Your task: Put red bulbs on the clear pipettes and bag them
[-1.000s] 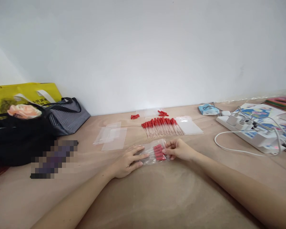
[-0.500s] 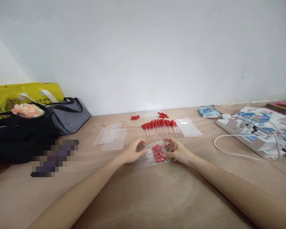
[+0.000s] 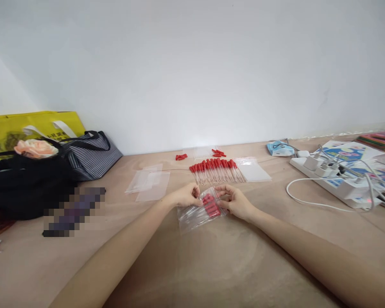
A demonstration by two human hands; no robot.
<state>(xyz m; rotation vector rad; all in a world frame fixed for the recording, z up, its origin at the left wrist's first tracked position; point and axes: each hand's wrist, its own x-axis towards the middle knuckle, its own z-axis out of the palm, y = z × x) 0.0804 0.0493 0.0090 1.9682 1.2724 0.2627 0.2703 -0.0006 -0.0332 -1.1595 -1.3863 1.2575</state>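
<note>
Between my hands is a clear zip bag [image 3: 189, 222] with several red-bulbed droppers [image 3: 212, 206] inside, their bulbs toward the right. My left hand [image 3: 188, 196] pinches the bag's upper left part between thumb and fingers. My right hand [image 3: 239, 204] has its fingers closed on the bag's right end, near the bulbs. Just beyond lies a row of loose droppers [image 3: 215, 169], red bulbs away from me and clear tips toward me. A stack of zip bags [image 3: 255, 171] touches the row's right side.
Flat clear bags [image 3: 153, 186] lie to the left. Near the wall are two groups of red bulbs [image 3: 181, 157], apparently bagged. A power strip [image 3: 340, 188] with cables and a blue mask [image 3: 280, 149] are at the right. A striped bag [image 3: 94, 158] stands left.
The bag has turned slightly, its left end swinging toward me. My left hand has shifted a little to the right along the bag's top. The right hand keeps its grip.
</note>
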